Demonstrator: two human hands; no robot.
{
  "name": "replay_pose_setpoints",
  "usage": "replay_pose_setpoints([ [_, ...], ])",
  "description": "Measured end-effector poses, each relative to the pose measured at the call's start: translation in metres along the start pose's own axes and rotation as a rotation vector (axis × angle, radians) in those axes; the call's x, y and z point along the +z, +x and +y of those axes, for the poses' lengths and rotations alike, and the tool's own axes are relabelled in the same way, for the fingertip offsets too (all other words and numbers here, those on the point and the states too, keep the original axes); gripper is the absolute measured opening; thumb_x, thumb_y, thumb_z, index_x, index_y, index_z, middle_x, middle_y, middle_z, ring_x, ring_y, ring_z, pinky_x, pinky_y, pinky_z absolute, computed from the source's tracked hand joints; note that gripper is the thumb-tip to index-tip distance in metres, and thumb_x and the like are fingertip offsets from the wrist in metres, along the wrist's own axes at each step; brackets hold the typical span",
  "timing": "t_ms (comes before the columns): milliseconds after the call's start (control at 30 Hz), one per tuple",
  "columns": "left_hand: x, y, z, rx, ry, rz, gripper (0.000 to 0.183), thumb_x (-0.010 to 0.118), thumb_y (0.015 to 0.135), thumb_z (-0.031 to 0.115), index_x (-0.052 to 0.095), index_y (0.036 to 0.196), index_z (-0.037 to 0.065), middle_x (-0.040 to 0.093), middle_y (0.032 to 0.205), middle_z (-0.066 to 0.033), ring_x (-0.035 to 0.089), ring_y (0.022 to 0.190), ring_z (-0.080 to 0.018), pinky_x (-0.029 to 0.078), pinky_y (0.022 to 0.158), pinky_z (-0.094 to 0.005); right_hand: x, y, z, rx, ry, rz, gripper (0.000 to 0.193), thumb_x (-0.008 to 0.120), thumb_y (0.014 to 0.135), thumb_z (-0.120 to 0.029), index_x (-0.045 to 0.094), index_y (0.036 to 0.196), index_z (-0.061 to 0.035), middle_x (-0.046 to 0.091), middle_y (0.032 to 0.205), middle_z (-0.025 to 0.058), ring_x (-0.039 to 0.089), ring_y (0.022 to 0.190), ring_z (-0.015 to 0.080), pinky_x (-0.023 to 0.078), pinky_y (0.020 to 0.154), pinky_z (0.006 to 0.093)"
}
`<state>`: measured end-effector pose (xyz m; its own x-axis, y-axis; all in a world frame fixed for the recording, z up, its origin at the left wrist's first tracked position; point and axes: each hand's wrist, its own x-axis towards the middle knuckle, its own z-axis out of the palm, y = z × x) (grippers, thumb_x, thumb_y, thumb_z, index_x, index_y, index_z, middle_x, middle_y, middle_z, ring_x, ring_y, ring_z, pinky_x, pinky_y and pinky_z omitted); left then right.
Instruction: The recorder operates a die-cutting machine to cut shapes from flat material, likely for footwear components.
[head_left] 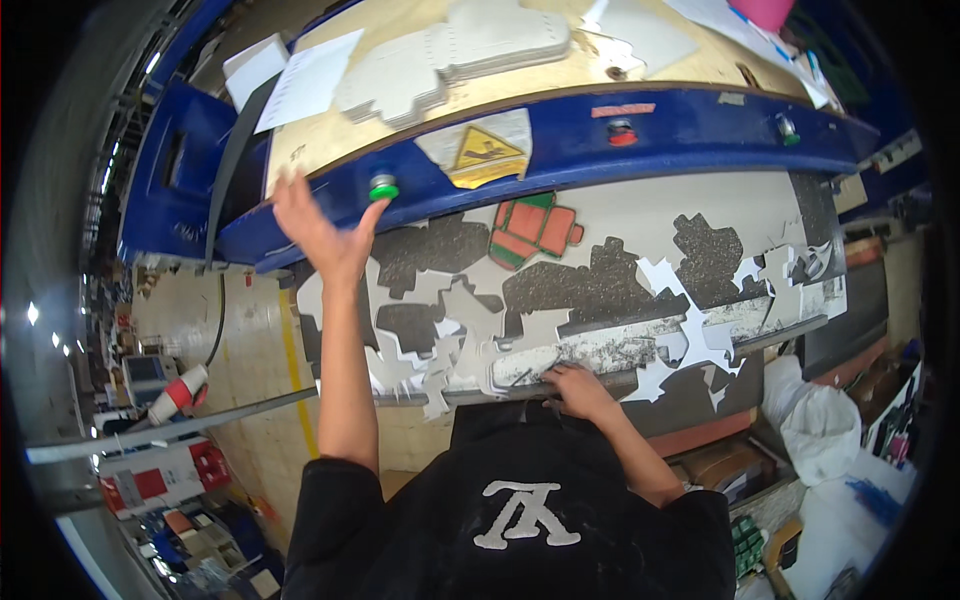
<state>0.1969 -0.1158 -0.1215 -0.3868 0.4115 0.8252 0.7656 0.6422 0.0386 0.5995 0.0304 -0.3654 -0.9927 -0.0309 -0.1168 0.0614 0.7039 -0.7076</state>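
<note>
My left hand (328, 228) is raised at the blue press beam (560, 160), fingers spread and holding nothing. Its thumb tip lies at the green push button (383, 188), close to or touching it. Lower down, my right hand (578, 388) rests with loosely bent fingers on the front edge of the work surface, beside a worn white strip (600, 342); nothing shows in it. Under the beam sits a red and green cutting die (535, 230) on a pale sheet (640, 205). Dark cut-out shapes (560, 290) and ragged grey-white scraps (470, 330) lie around it.
Atop the press are a stack of cut grey card pieces (455, 60), white papers (310, 80) and a pink container (765, 12). A red button (621, 132) and a warning label (490, 152) are on the beam. A white sack (820, 430) stands at the right.
</note>
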Motion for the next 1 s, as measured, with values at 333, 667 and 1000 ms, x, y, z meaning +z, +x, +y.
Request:
replay_pose_setpoints([
  [333, -0.037, -0.044, 0.022, -0.075, -0.017, -0.102, 0.093, 0.096, 0.074, 0.042, 0.056, 0.152, 0.011, 0.051, 0.157, -0.0181, 0.04, 0.152, -0.0456, 0.028, 0.128, -0.0598, 0.049, -0.031, -0.018, 0.056, -0.076, 0.362, 0.039, 0.086, 0.081, -0.016, 0.079, 0.119, -0.0106, 0.07, 0.109, 0.0088, 0.064, 0.111, 0.0332, 0.051, 0.098, 0.047],
  [667, -0.094, -0.282, 0.113, -0.246, -0.521, -0.685, 0.068, 0.091, 0.083, 0.028, 0.063, 0.141, 0.006, 0.066, 0.137, -0.0217, 0.063, 0.129, -0.0391, 0.049, 0.11, -0.0497, 0.059, -0.032, -0.01, 0.017, -0.062, 0.441, 0.038, 0.081, 0.086, -0.015, 0.079, 0.124, -0.0129, 0.07, 0.11, 0.0093, 0.064, 0.111, 0.0327, 0.049, 0.099, 0.0483],
  [1000, -0.112, -0.351, 0.137, -0.397, -0.341, -0.891, 0.069, 0.095, 0.076, 0.022, 0.061, 0.133, 0.005, 0.065, 0.123, -0.0205, 0.064, 0.118, -0.0447, 0.054, 0.101, -0.0514, 0.058, -0.029, -0.03, 0.114, -0.115, 0.431, 0.034, 0.085, 0.083, -0.015, 0.08, 0.117, -0.0117, 0.069, 0.113, 0.0112, 0.062, 0.116, 0.0338, 0.047, 0.102, 0.0484],
])
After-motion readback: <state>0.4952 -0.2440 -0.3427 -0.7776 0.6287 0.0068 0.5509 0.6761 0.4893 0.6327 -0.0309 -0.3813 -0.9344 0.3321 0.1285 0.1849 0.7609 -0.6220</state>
